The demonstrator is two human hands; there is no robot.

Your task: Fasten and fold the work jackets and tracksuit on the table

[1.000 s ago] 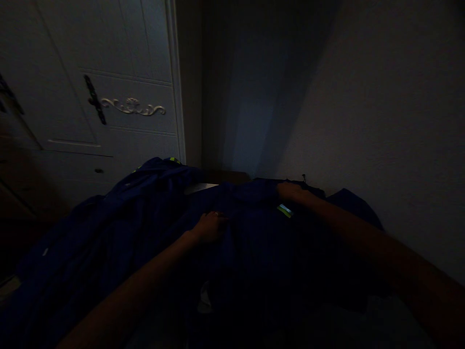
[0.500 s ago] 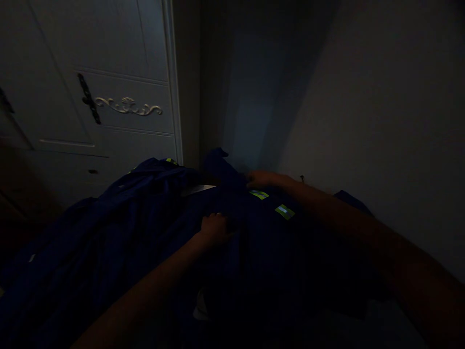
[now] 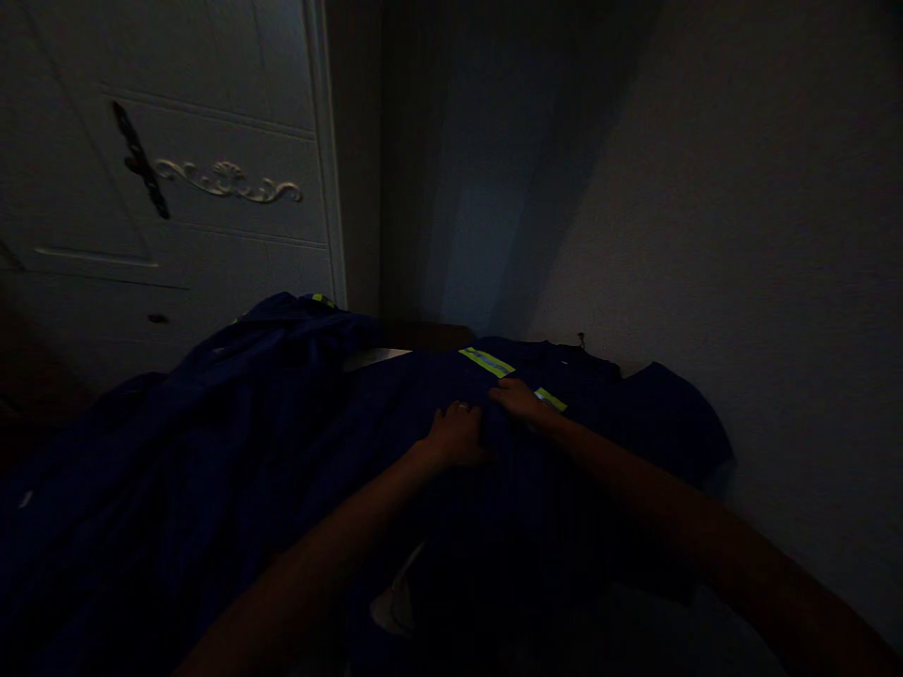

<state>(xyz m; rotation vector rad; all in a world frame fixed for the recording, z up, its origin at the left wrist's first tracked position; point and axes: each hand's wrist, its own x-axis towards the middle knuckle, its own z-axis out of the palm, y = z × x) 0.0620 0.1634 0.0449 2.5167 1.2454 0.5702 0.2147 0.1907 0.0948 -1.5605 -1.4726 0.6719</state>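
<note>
A dark blue work jacket (image 3: 437,376) with yellow-green reflective strips (image 3: 486,362) lies spread in front of me. My left hand (image 3: 457,434) rests on its front, fingers apart, a ring on one finger. Just to the right, my right hand (image 3: 518,400) is at the cloth between two strips, its fingertips pressed together on the fabric. The low light hides how much cloth it grips. To the left a pile of dark blue garments (image 3: 212,423) lies crumpled, also with reflective bands.
A white door (image 3: 232,113) with a dark handle (image 3: 141,160) and scroll moulding stands at the back left. A grey wall (image 3: 740,235) rises behind and to the right. A pale object (image 3: 391,606) shows below my left hand.
My right hand has come off the raised blue cloth at the back and moved down toward me. That cloth no longer stands up; the upper strip shows fully. My left hand has shifted right.
</note>
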